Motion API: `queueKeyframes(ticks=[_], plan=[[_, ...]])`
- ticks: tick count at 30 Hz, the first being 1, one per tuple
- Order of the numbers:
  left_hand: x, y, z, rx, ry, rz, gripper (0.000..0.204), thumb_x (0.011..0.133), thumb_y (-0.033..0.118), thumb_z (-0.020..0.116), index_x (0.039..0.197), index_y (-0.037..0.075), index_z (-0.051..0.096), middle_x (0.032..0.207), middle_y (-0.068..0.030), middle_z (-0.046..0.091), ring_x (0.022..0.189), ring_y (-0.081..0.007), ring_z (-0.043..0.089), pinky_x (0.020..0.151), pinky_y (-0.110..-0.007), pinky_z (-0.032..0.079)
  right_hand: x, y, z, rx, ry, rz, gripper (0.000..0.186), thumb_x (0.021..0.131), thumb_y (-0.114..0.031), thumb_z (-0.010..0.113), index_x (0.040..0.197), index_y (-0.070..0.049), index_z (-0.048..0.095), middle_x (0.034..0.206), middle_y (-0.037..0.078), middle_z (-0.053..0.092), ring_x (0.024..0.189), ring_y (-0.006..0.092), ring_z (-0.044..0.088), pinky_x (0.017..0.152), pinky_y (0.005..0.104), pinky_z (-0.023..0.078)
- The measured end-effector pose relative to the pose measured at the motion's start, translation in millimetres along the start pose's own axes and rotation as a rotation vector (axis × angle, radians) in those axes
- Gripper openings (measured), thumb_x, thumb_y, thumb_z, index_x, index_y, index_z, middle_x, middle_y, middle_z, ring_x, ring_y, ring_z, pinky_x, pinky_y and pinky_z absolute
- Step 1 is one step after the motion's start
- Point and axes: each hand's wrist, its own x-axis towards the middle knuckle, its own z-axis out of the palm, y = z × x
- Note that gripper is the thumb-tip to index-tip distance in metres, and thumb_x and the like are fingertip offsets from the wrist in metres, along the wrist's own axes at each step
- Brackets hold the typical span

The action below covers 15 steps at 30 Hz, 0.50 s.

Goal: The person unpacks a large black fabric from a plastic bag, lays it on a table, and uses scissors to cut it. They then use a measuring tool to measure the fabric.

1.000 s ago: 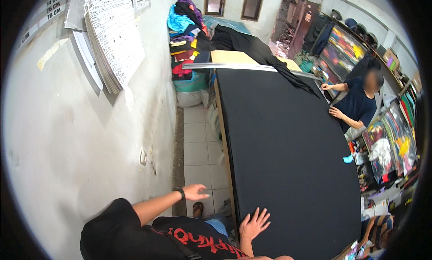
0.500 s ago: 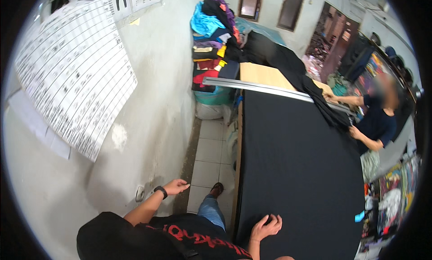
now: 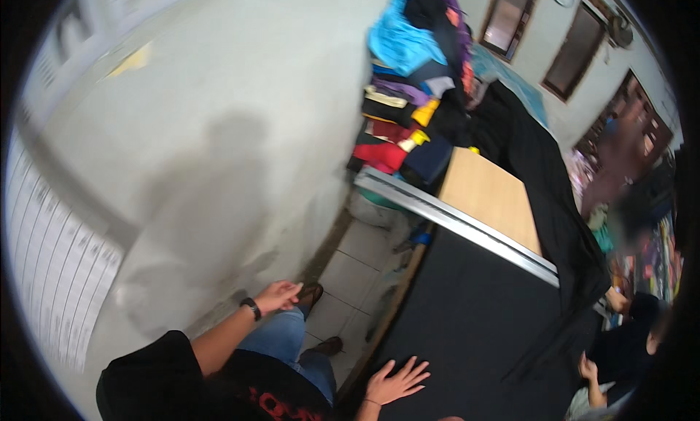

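My right hand [image 3: 397, 383] lies flat with its fingers spread on black fabric [image 3: 467, 297], near the table's left edge. The fabric covers the table top in a smooth sheet, and a loose black length [image 3: 565, 220] runs along the far right side. Above the floor by the wall hangs my left hand [image 3: 278, 295], a dark band on its wrist. Its fingers are closed in a loose pinch; anything between them is too small to make out. Across the fabric at the far end rests a long metal rail [image 3: 459, 228].
Beyond the rail shows a bare wooden board [image 3: 492, 191]. Folded and heaped garments [image 3: 405, 34] are stacked at the back, beside the wall. A tiled floor strip [image 3: 354, 275] runs between wall and table. Another person [image 3: 620, 355] stands at the right edge, hands by the fabric.
My view has turned left and I am nearer the rail. My right hand has gone from curled fingers to a flat, spread palm. The other person now shows lower at the right rim.
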Motion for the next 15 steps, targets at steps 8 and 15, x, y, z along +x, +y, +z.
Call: queueKeyframes(ticks=[8,15], plan=[[149,193,79,0.128,-0.247,0.230,0.036,0.101,0.040,0.070,0.116,0.007,0.065,0.081,-0.0030,0.067,0.060,-0.0065,0.056,0.055,-0.023,0.045,22,-27,-24,0.049,-0.042,0.092,0.064,0.092,-0.042,0.063,0.146,-0.009,0.057,0.164,0.018,0.040,0.155,0.0448,0.027,0.125,0.0631,0.013],[225,306,242,0.244,-0.652,0.440,0.029,0.102,0.029,0.070,0.115,0.004,0.065,0.085,-0.0045,0.071,0.071,-0.0079,0.062,0.060,-0.024,0.049,31,-29,-18,0.175,0.033,0.342,0.041,0.090,-0.032,0.069,0.125,-0.011,0.072,0.149,0.013,0.057,0.147,0.0389,0.041,0.123,0.0606,0.018]])
